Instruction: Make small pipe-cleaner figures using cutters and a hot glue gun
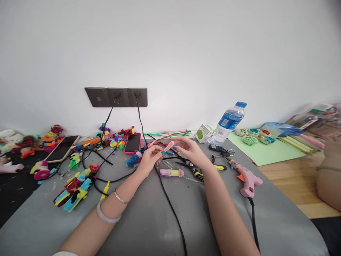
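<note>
Both my hands meet over the middle of the grey table (149,220). My left hand (149,159) and my right hand (189,148) pinch the two ends of a small pink pipe-cleaner loop (168,146) held just above the surface. Fingers of both hands are curled closed on it. Under my hands lie a pink-and-yellow pipe-cleaner roll (172,172), black-handled pliers (192,167) and a blue fuzzy piece (133,160). A black cable (170,206) runs between my forearms.
A pink glue gun (246,179) lies right of my right arm, with keys (221,149), a water bottle (229,121) and a green sheet (263,151) behind. Two phones (132,143) (62,148) and colourful pipe-cleaner pieces (76,188) lie left. Another person's arm (329,177) is at far right.
</note>
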A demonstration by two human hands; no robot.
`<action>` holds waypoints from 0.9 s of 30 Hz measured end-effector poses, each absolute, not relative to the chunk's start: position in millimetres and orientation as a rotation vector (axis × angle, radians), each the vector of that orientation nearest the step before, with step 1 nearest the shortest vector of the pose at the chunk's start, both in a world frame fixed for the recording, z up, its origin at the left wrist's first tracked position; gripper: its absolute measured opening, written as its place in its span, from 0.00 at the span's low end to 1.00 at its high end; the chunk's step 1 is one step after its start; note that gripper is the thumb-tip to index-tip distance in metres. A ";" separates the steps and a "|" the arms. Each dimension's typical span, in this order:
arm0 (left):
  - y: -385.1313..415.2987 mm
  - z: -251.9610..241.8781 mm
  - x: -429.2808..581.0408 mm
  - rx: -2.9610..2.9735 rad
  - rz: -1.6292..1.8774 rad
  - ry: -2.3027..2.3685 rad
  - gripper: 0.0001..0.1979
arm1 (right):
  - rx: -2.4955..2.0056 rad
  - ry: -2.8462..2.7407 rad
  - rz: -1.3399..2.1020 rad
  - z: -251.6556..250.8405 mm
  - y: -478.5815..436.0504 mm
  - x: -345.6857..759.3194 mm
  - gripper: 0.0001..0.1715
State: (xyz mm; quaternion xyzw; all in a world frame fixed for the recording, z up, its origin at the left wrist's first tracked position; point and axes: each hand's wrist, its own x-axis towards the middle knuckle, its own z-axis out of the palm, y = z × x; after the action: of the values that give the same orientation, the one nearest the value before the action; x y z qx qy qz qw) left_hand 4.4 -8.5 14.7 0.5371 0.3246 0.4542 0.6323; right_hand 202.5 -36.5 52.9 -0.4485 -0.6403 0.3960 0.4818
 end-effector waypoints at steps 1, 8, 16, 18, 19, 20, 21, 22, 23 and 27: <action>-7.2 14.3 4.0 1.223 1.070 0.751 0.17 | -1.231 -1.621 0.871 56.6 -43.4 208.6 0.20; -2.3 10.3 3.1 1.219 1.114 0.781 0.16 | -2.208 -1.825 0.513 52.0 -106.8 244.6 0.30; 1.3 5.3 1.7 1.299 1.160 0.786 0.15 | -2.342 -2.057 0.267 48.1 -124.2 256.6 0.34; 2.3 4.7 1.5 1.321 1.147 0.793 0.15 | -2.298 -2.182 0.201 54.8 -117.9 259.4 0.30; 2.4 4.8 1.3 1.334 1.130 0.797 0.15 | -2.270 -2.247 0.170 59.2 -114.4 260.4 0.27; 2.3 5.1 1.2 1.351 1.108 0.799 0.15 | -2.235 -2.301 0.141 64.4 -111.2 261.1 0.25; 2.1 5.4 1.0 1.373 1.083 0.800 0.15 | -2.198 -2.340 0.115 70.3 -108.4 261.5 0.23; 1.8 5.9 0.8 1.397 1.059 0.800 0.15 | -2.165 -2.364 0.092 77.0 -106.4 261.9 0.21; 1.4 6.3 0.6 1.423 1.039 0.798 0.16 | -2.139 -2.373 0.071 84.4 -105.1 262.3 0.22; 0.6 6.8 -0.8 1.497 1.013 0.788 0.15 | -2.095 -2.358 0.037 119.9 -109.7 267.4 0.25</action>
State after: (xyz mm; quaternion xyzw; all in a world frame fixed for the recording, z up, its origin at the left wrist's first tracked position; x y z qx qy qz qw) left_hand -0.8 0.6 6.8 0.6329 0.3331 0.4282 0.5523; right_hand 267.4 -109.7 119.9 -0.6641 -0.7475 0.0119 -0.0061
